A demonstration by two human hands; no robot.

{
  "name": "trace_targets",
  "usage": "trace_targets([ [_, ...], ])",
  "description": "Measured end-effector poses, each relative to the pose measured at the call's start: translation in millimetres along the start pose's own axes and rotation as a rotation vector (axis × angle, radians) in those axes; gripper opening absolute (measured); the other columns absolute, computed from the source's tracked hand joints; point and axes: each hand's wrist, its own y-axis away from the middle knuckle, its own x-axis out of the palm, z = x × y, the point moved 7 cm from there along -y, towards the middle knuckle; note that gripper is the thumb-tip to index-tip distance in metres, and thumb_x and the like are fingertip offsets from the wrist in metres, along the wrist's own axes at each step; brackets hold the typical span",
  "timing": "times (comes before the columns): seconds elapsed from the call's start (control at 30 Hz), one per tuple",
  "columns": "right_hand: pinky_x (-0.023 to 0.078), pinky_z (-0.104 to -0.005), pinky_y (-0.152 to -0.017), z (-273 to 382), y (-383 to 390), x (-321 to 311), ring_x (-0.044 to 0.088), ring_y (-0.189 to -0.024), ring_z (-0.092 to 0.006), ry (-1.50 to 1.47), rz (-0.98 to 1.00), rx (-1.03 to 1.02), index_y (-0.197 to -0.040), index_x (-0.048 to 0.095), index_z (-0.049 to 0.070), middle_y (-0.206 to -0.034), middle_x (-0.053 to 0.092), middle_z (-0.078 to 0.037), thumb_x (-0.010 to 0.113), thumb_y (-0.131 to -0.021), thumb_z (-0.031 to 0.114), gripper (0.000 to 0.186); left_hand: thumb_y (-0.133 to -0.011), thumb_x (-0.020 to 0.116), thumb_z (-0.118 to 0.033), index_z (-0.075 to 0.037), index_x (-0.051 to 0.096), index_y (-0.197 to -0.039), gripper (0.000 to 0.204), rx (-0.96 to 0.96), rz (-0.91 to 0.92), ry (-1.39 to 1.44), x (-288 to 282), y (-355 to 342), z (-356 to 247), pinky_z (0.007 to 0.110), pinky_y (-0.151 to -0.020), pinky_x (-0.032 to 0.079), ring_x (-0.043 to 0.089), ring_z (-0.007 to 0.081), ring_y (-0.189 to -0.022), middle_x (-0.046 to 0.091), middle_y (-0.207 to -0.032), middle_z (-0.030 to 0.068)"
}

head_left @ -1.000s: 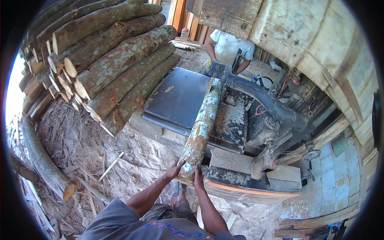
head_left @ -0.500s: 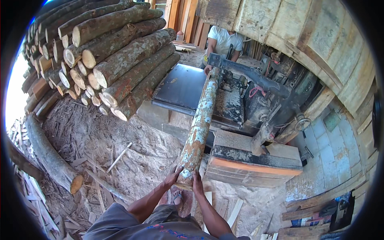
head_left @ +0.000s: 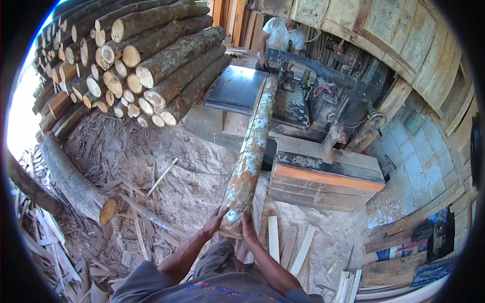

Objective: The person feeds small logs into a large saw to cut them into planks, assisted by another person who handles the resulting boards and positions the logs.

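A long log (head_left: 250, 151) with mottled white, green and brown bark slopes away from me. Its near end is between my two hands, and its far end lies over the black metal table of a saw machine (head_left: 237, 88). My left hand (head_left: 216, 218) grips the near end from the left, fingers partly hidden under the log. On the opposite side, my right hand (head_left: 247, 227) is closed against the bark. A dark lengthwise line runs along the log's upper left side. Past the far end, the machine's grey arm (head_left: 313, 68) reaches across the table.
Beyond the machine stands a person in a white shirt (head_left: 283, 38). Stacked logs (head_left: 172, 65) rise at the far left. A bent log (head_left: 76, 182) lies on the sawdust-covered ground. A wooden base with an orange edge (head_left: 328, 177) stands to the right, and loose boards (head_left: 303, 247) lie nearby.
The log has come back toward me, its far end now short of the machine's arm. The other person's hand has left the log's far end. My hands keep their grip.
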Motion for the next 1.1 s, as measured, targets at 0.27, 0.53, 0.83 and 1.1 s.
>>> trace_targets([
  [0.27,0.022,-0.0371,-0.109,3,166,94,0.016,-0.136,-0.0270,-0.180,0.301,0.079,-0.146,-0.001,0.004,-0.147,0.017,-0.018,0.073,-0.071,0.039,0.111,-0.082,0.066,-0.032,0.004,0.030,-0.138,0.076,-0.175,-0.202,0.496,-79,174,99,0.036,-0.106,0.030,0.042,0.0248,-0.125,0.044,-0.135,0.0159],
  [0.53,0.036,-0.0335,-0.100,30,1,70,0.043,-0.121,-0.0259,-0.216,0.062,0.171,-0.144,0.017,0.002,-0.136,0.039,-0.019,0.068,-0.076,0.037,0.093,-0.085,0.061,-0.037,0.005,0.029,-0.137,0.075,-0.121,-0.164,0.331,-79,2,20,0.033,-0.103,0.033,0.045,0.0230,-0.120,0.046,-0.131,0.0169],
  [0.83,0.042,-0.0322,-0.093,68,-385,31,0.050,-0.112,-0.0228,-0.465,-0.059,0.239,-0.137,0.035,0.005,-0.122,0.053,-0.014,0.058,-0.079,0.059,0.082,-0.086,0.048,-0.041,0.002,0.040,-0.130,0.062,-0.455,0.079,0.619,-202,-63,50,0.039,-0.093,0.046,0.059,0.0316,-0.105,0.055,-0.122,0.0210],
  [1.1,0.036,-0.0458,-0.100,76,-401,204,0.048,-0.114,-0.0273,-0.816,0.339,0.647,-0.138,0.033,0.009,-0.131,0.046,-0.013,0.054,-0.076,0.069,0.089,-0.080,0.067,-0.024,0.004,0.049,-0.123,0.055,-1.000,-0.326,0.336,-226,222,90,0.039,-0.084,0.047,0.058,0.0223,-0.097,0.060,-0.112,0.0143],
])
